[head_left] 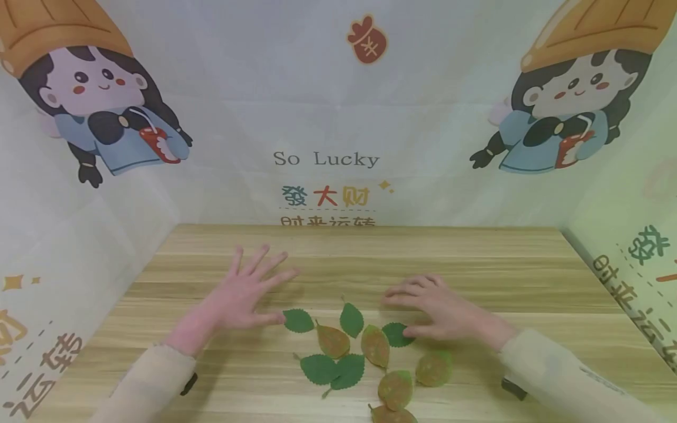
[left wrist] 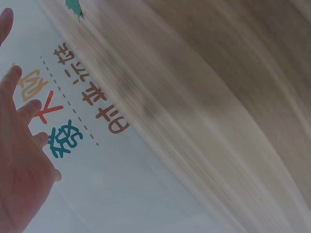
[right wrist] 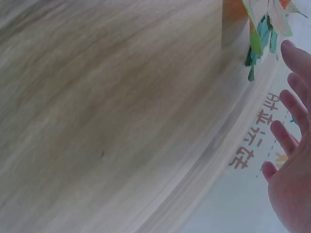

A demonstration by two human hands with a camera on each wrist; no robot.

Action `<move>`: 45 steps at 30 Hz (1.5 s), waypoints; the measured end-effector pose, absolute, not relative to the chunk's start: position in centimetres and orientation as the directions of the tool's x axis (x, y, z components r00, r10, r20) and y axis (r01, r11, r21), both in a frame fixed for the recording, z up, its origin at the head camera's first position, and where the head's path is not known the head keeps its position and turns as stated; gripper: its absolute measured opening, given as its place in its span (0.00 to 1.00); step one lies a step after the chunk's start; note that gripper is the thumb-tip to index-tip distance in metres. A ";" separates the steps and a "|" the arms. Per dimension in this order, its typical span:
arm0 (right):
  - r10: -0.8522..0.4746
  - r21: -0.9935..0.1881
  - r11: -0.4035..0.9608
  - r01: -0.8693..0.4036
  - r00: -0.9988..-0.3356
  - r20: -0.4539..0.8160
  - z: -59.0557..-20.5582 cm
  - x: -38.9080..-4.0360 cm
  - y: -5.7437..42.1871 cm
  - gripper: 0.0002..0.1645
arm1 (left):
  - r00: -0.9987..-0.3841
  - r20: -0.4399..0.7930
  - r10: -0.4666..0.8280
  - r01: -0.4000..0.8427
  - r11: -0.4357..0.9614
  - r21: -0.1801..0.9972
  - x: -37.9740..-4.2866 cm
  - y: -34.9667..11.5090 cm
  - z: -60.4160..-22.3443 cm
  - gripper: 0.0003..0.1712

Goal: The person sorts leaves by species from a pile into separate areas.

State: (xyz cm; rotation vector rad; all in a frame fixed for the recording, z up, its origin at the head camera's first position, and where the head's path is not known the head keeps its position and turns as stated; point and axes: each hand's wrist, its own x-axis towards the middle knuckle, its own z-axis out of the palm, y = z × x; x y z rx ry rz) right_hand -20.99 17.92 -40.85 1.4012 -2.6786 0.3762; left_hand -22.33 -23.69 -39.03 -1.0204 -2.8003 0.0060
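My left hand point(head_left: 240, 296) hovers over the wooden table with its fingers spread and nothing in its grasp. Its thumb tip overlaps the edge of a dark green leaf point(head_left: 298, 321). The right hand point(head_left: 439, 308), fingers loosely bent, holds nothing; its thumb tip overlaps another dark green leaf point(head_left: 395, 334). Between the hands lie a third green leaf point(head_left: 351, 320) and two orange-green leaves, one on the left point(head_left: 333, 342), one on the right point(head_left: 375, 346). In the left wrist view the left hand point(left wrist: 22, 160) shows relaxed fingers; in the right wrist view so does the right hand point(right wrist: 294, 145).
Nearer the front, two overlapping green leaves point(head_left: 317, 369) lie left of more orange-green leaves point(head_left: 395, 389), one cut off by the frame edge. The wooden table point(head_left: 344, 252) ends at a printed cloth backdrop point(head_left: 238, 135), which also rises along both sides.
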 end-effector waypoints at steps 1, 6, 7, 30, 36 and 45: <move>-0.801 -0.178 0.540 -0.823 -0.567 0.193 -41.0 -21.0 17.8 0.36 | -0.753 0.149 0.641 0.641 0.766 -0.051 -22.2 -23.6 -39.1 0.50; -0.815 -0.203 0.524 -0.827 -0.557 0.163 -41.6 -21.2 17.3 0.32 | -0.755 0.142 0.640 0.643 0.765 -0.034 -21.8 -23.4 -39.3 0.50; -0.815 -0.209 0.526 -0.825 -0.559 0.155 -41.7 -21.2 17.2 0.32 | -0.754 0.141 0.641 0.643 0.765 -0.034 -21.7 -23.3 -39.3 0.50; -0.801 -0.343 0.544 -0.766 -0.596 0.060 -41.8 -21.1 16.4 0.17 | -0.733 0.132 0.668 0.671 0.741 -0.024 -20.9 -21.7 -39.7 0.51; -0.798 -0.343 0.547 -0.764 -0.600 0.063 -41.9 -21.6 16.8 0.15 | -0.725 0.146 0.674 0.679 0.734 -0.016 -20.9 -21.4 -39.5 0.50; -0.733 -0.540 0.552 -0.635 -0.679 0.048 -42.2 -23.0 18.2 0.11 | -0.717 0.140 0.683 0.687 0.726 -0.023 -21.1 -20.9 -39.1 0.49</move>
